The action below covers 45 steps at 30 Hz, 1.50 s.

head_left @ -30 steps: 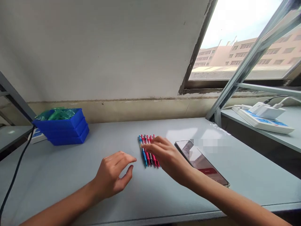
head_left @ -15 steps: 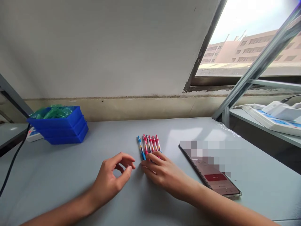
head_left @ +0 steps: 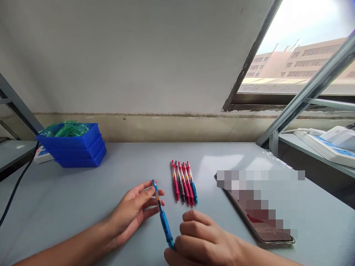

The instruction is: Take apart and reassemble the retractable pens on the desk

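Observation:
A blue pen (head_left: 164, 221) with a clear barrel is held between both hands above the grey table. My left hand (head_left: 135, 208) pinches its upper end between thumb and index finger, the other fingers spread behind it. At the lower end, my right hand (head_left: 202, 238) grips the tip with curled fingers, which hide part of it. Beyond the hands several pens lie side by side: red ones (head_left: 175, 181), one with a black grip (head_left: 181, 183), and at the right one with a red top and a blue grip (head_left: 194, 188).
Stacked blue trays (head_left: 80, 147) with green plastic inside stand at the back left, by a black cable (head_left: 19, 181). A phone (head_left: 266, 225), partly pixelated, lies to the right. Metal posts (head_left: 294, 96) and a power strip (head_left: 327, 149) are farther right.
The blue pen has left the left end of the row and come towards me, now in both hands. My right hand has drawn back from the row; my left has taken the pen's top.

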Motion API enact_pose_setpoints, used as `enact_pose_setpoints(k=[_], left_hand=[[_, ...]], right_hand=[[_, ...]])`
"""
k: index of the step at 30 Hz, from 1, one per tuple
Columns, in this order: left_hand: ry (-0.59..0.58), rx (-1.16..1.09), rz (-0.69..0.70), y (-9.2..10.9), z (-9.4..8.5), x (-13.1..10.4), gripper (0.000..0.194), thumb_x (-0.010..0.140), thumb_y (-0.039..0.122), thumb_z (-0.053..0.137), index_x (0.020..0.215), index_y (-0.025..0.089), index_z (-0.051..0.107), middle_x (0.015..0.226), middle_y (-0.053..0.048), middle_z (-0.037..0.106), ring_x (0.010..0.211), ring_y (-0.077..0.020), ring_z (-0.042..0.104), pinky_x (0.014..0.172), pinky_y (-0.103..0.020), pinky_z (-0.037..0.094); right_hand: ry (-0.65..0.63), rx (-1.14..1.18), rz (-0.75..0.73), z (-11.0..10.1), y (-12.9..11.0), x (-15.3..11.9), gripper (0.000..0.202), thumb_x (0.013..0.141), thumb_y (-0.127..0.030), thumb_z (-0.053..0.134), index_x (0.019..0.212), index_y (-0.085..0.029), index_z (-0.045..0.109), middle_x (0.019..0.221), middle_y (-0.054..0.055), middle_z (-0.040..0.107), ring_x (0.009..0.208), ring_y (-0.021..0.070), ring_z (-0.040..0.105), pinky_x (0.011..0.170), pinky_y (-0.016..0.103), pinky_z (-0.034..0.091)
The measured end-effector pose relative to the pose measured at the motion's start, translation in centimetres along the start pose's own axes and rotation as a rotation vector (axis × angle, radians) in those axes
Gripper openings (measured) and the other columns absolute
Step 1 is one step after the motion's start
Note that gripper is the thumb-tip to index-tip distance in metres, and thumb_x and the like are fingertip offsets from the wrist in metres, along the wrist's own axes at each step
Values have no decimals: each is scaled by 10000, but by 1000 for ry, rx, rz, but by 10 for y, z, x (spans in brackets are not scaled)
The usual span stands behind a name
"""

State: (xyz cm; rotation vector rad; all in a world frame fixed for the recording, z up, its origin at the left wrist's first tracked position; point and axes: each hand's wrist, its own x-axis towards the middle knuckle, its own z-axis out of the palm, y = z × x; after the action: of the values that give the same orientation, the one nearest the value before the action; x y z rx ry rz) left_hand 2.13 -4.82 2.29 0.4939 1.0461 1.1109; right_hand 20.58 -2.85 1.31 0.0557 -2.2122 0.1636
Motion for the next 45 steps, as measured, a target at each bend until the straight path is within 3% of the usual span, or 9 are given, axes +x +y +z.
enact_pose_setpoints(k=[3,6,8,11,18,31,39,42,45], left_hand=[[57,-6,106,6,-2,2,141,821,141,572,961,155,581,776,-27,668,641,-106,613,677,-243,498],[22,-8,159,12,-3,3,123,798,141,599,920,157,601,785,-31,680,678,-131,628,718,-282,509],[-14,14,181,12,-2,2,143,755,168,660,890,149,617,776,-34,687,700,-144,632,743,-294,510],[-37,49,182,9,-1,2,226,670,229,749,845,135,639,746,-48,702,753,-163,641,769,-287,505],[38,28,145,4,2,0,335,532,286,832,780,132,668,670,-40,719,707,-185,676,736,-303,521],[77,-66,228,2,7,0,235,546,238,826,688,137,668,601,3,682,607,-129,638,681,-255,521],[-125,-101,220,0,10,-5,239,564,256,822,673,158,634,609,15,653,618,-121,624,693,-255,506],[-44,-49,285,-4,11,-5,234,566,270,818,664,159,636,611,10,665,626,-134,632,710,-281,515],[28,-7,333,-6,12,-4,241,562,287,815,655,158,635,609,5,679,624,-148,642,714,-302,525]], right_hand=[[-118,173,181,0,-4,-5,251,919,-144,398,1102,-159,570,909,89,590,804,169,538,722,310,476],[27,697,859,5,-3,-11,361,937,-298,384,1288,-213,402,1120,125,527,945,181,549,778,333,484],[-27,1203,1241,12,1,-15,392,932,-420,370,1231,-182,460,980,105,603,775,145,608,662,283,504],[-135,1678,1425,21,8,-17,442,832,-491,533,998,-84,584,666,50,621,467,77,562,435,175,430],[-38,1569,1464,27,10,-20,381,671,-422,734,695,-108,519,544,40,641,421,105,604,395,173,459],[4,1242,1532,22,5,-6,341,605,-349,771,588,-112,525,473,-9,600,365,82,572,373,153,427],[-247,1902,1327,8,13,0,449,778,-514,596,956,-104,556,496,-61,490,324,34,394,310,138,238],[-265,1653,1335,7,10,0,398,814,-537,535,727,-152,480,498,-104,312,367,25,203,347,164,161],[-229,1058,1310,11,3,-1,426,852,-577,426,718,-173,431,579,-73,322,488,66,245,432,189,221]])
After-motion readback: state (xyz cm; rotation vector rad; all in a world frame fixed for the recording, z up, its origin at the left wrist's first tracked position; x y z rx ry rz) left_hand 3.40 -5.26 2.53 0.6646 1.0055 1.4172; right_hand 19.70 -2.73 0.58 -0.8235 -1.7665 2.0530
